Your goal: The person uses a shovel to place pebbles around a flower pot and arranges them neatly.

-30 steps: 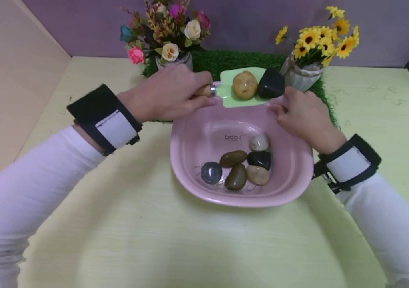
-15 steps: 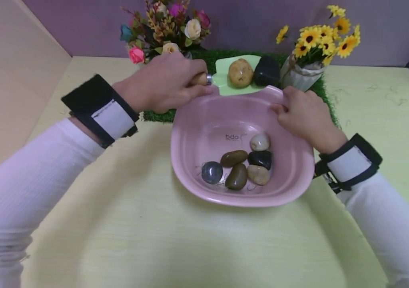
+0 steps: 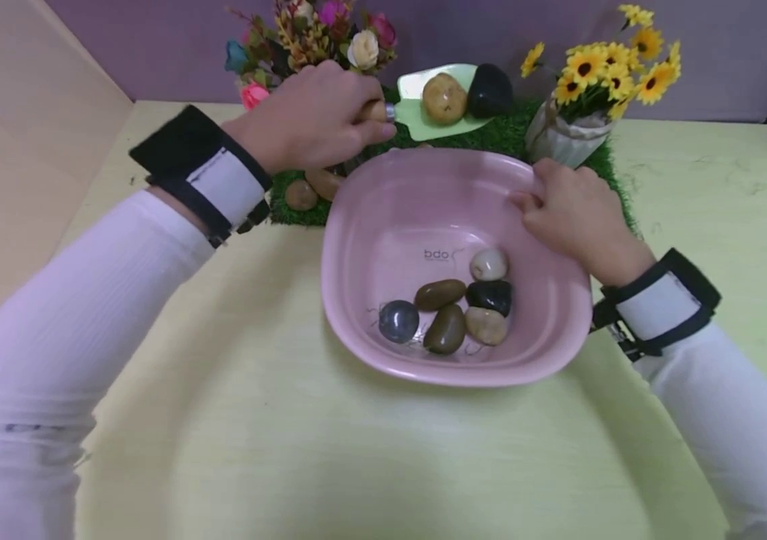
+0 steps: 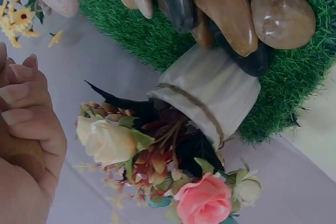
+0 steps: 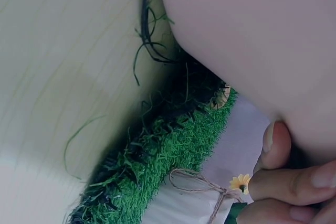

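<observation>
Steady the basin (image 3: 423,371) pinched in right grip (image 3: 572,214); beyond its twelve o'clock, balance both stones (image 3: 444,99) on the spatula (image 3: 417,124) held in left grip (image 3: 325,116).

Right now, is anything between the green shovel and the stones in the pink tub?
Yes: the pink tub's far wall stands between the green shovel and those stones. I see nothing else there.

Counted six stones (image 3: 447,330) in one pink basin (image 3: 399,206), plus two on one green trowel (image 3: 417,126). Noted two flower pots (image 3: 561,139) and one grass mat (image 4: 299,72); couldn't total the partly hidden mat stones (image 4: 283,17).
</observation>
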Motion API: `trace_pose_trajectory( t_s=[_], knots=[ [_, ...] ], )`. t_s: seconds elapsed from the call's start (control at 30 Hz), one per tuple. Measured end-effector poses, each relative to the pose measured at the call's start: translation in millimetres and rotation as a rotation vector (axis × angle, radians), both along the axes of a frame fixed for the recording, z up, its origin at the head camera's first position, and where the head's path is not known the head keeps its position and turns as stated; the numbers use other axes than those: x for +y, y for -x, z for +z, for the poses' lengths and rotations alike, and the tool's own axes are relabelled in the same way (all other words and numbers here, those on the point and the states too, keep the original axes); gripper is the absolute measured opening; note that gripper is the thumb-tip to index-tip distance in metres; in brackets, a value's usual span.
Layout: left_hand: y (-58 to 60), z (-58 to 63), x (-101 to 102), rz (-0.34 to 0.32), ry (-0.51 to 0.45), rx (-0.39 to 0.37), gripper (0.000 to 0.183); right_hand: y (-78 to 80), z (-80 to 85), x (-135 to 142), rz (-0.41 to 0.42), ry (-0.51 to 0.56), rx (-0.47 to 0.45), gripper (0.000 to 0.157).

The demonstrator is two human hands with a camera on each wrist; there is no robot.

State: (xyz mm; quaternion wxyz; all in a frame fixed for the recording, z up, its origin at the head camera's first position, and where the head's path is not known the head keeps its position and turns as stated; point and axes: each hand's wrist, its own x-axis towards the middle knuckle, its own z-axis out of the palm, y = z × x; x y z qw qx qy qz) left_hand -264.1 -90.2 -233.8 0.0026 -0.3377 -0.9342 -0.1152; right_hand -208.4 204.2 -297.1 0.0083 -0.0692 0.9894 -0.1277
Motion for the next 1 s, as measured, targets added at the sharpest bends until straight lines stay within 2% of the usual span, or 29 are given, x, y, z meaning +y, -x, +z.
trace_pose_trajectory(
  t_s=[0.63,0.8,1.0],
  knots=[
    [24.3,-7.1,-1.3,0.115,0.063,-0.155,0.04,-1.6,1.6,-0.4,-0.003,-0.013,-0.005,0.035],
    [29.4,-11.2,1.4,0.109,0.087,-0.163,0.041,-1.3,1.1,0.3,-0.002,-0.008,0.002,0.035],
    [31.6,-17.2,4.7,0.098,0.109,-0.218,0.039,-0.5,-0.2,0.5,0.003,-0.001,0.003,0.034]
  ],
)
